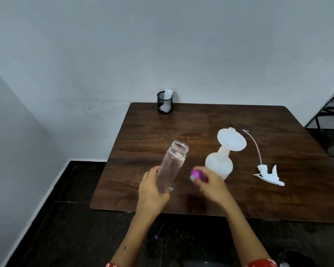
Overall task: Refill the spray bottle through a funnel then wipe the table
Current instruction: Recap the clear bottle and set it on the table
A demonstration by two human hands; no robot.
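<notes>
The left hand (152,191) wraps the uncapped clear bottle (172,166), tilted mouth-first toward the spray bottle (219,166), whose funnel (232,139) sits ready for pouring, while the right hand (210,185), just before it, closes on a purple cap (198,174).

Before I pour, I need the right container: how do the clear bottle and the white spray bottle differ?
The clear bottle is see-through, tilted in the left hand, its mouth bare. The white spray bottle is cloudy white, stands on the table, and carries a funnel. Both are uncapped.
</notes>
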